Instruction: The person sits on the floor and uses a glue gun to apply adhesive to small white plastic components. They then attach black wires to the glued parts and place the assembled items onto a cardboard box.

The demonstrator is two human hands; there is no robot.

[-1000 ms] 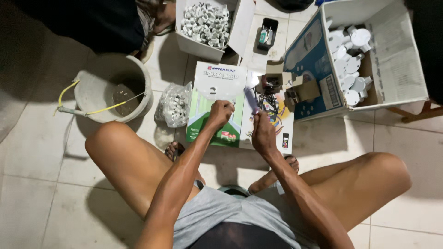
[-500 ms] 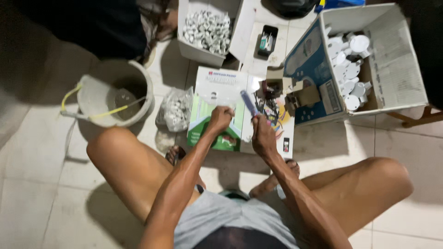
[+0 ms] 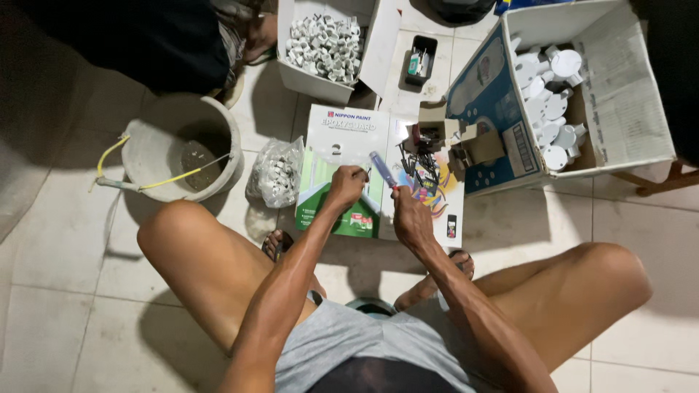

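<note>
One bucket [image 3: 218, 127], perhaps three boxes [image 3: 306, 80].

Screwdriver [image 3: 384, 169] in the right hand [image 3: 410, 218]: translucent blue plastic handle, glossy. Flattened carton [image 3: 342, 156] under the left hand [image 3: 345, 185] fingers: printed cardboard, smooth, slight sheen. Bag [image 3: 277, 175] just left of those fingers: clear crinkled plastic, shiny. Bucket [image 3: 156, 138] further left: rough, cement-stained, matt. Boxes [image 3: 633, 94] beyond the fingertips: plain cardboard, matt. Floor tiles [image 3: 44, 240]: smooth, dull.
</note>
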